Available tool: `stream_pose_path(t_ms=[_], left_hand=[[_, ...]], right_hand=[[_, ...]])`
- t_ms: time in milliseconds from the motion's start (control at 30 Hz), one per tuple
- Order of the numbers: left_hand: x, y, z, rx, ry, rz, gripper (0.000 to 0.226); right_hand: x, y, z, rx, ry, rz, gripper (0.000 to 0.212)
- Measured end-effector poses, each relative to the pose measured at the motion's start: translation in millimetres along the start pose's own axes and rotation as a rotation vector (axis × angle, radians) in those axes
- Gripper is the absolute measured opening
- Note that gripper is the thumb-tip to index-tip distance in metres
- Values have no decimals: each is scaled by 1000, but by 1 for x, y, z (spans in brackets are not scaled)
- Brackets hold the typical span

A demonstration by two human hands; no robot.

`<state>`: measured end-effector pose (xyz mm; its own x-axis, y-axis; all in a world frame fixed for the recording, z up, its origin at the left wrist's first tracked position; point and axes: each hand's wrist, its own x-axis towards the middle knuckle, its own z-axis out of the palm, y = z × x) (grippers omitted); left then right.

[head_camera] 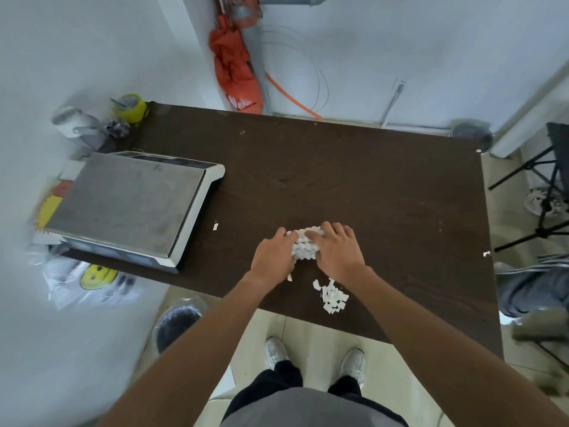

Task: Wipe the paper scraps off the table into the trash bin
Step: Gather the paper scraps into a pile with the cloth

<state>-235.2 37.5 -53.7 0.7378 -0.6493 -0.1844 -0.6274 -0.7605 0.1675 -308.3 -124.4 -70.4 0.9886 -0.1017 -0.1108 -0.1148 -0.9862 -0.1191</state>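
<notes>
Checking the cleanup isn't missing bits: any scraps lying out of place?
Yes. While both hands gather the main pile, one scrap lies by the scale, another at the table's right edge.

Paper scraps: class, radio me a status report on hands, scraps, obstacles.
Left hand and right hand cup the scrap pile. Loose scraps near table edge. Trash bin below left; path clear.
</notes>
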Motion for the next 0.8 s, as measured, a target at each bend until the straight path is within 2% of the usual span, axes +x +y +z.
stream_pose_path(t_ms=[133, 333, 533, 667, 800], left_hand=[[-14, 15, 10, 1, -20, 16, 45], [-21, 24, 6, -41, -22, -67, 43], [-8, 24, -11, -83, 101, -66, 44], [6, 24, -17, 7, 119, 2, 59], [6, 20, -4, 43, -26, 59, 87]], right_hand=[[-23, 8, 9, 60, 33, 16, 49], [-19, 14, 2, 46, -50, -55, 56], [5, 23, -19, -45, 1, -73, 63], [13, 35, -27, -67, -20, 20, 67], [6, 36, -18, -26, -141, 118, 66]])
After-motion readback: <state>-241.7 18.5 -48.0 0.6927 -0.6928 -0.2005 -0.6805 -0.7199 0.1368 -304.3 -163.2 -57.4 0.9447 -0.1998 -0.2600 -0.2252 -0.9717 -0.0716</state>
